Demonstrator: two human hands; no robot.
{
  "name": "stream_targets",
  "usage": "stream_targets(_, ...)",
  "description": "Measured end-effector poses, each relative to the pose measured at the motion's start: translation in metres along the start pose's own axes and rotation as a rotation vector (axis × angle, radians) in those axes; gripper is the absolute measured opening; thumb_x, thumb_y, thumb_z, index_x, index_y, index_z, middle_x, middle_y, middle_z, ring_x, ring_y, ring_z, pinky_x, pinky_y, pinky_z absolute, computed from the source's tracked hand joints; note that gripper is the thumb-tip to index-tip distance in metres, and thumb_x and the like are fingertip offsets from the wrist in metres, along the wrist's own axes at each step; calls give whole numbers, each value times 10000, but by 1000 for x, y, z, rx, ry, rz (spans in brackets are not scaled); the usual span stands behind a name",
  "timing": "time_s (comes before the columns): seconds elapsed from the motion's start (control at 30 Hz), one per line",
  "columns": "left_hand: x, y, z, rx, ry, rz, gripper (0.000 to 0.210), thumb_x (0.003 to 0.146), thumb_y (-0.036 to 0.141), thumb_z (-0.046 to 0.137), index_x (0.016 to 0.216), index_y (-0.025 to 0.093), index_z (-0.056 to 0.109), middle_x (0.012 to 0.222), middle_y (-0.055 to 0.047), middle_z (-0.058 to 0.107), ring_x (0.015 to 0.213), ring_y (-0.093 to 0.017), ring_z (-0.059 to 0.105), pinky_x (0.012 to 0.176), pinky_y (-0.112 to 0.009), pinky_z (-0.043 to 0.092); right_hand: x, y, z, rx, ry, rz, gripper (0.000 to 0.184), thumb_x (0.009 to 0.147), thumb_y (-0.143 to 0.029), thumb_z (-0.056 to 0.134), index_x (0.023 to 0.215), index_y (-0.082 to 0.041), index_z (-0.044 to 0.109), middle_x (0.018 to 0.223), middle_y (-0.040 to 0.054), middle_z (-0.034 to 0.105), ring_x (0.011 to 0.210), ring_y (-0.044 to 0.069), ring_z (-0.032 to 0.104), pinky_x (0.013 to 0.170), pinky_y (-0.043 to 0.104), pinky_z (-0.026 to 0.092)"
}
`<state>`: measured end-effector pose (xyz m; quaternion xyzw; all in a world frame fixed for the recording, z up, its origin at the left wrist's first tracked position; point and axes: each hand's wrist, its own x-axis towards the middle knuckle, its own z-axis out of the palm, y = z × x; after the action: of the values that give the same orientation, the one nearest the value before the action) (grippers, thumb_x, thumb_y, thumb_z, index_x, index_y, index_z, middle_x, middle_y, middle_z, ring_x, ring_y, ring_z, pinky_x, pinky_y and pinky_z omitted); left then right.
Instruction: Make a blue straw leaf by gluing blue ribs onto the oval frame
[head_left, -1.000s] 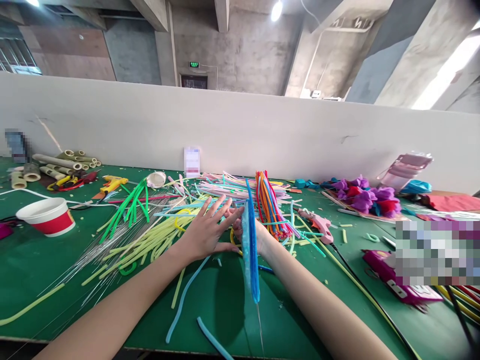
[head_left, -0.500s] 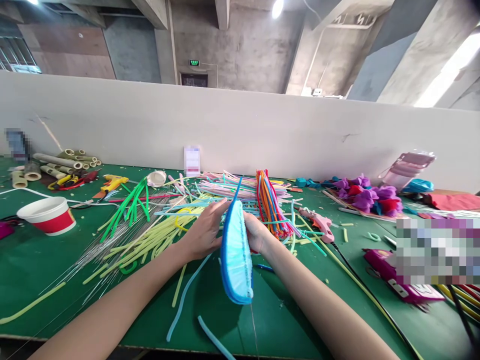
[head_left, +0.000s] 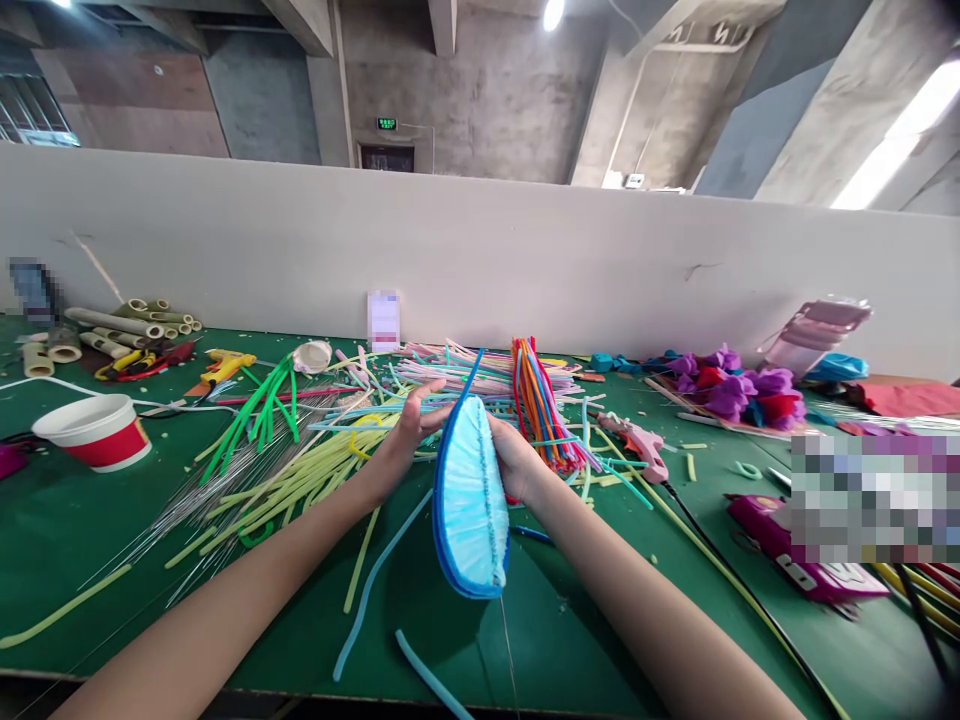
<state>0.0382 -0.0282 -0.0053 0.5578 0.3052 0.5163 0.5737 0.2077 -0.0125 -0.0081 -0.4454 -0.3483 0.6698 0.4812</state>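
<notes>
Hanging over the green bench (head_left: 67, 520), toward the middle of its near edge, the pale-blue, pleated, leaf-shaped piece with a dark-blue rim (head_left: 469, 500) should handle as light and springy, its skin easily creased, so the rim seems the safer hold; the right hand (head_left: 514, 456) appears to pinch its right side, fingertips hidden, while the left hand (head_left: 409, 432) is loosely spread by the left rim, contact unclear

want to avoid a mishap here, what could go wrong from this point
The thin wire running down from the blue piece could poke or snag. The piece might tip if the right hand alone bears it; the left hand's grip is unclear. The pink glue gun beyond the right hand might burn skin if hot.
</notes>
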Motion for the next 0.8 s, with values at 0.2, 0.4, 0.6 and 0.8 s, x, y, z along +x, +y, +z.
stream_targets(0.2,-6,13,-6,-80,-134,-151,526,875,605,598,1210,214,698,1168,-89,747,1099,-309,671,927,-389,515,5,-5,-12,-107,217,-315,187,715,-347,729,791,-214,622,701,-20,669,641,141,580,579,234,445)
stream_targets(0.4,-5,15,-7,-130,44,-269,376,737,280,828,1083,156,749,1021,-114,783,864,-261,742,811,-352,567,1,-20,-28,-198,238,-513,194,793,-442,551,784,-261,482,768,-29,654,616,150,602,517,249,427)
stream_targets(0.6,12,14,-31,-243,410,-197,224,763,234,792,962,143,745,879,-90,792,727,-221,748,704,-319,602,2,-29,-45,-341,187,-581,334,840,-494,521,615,-248,496,632,6,588,627,186,619,540,290,477)
stream_targets(0.8,20,23,-60,-357,627,-205,166,932,236,584,1010,151,703,794,-65,777,677,-201,748,682,-315,622,-2,-34,-53,-425,178,-667,247,808,-500,631,792,-254,628,817,21,698,712,184,639,631,302,498)
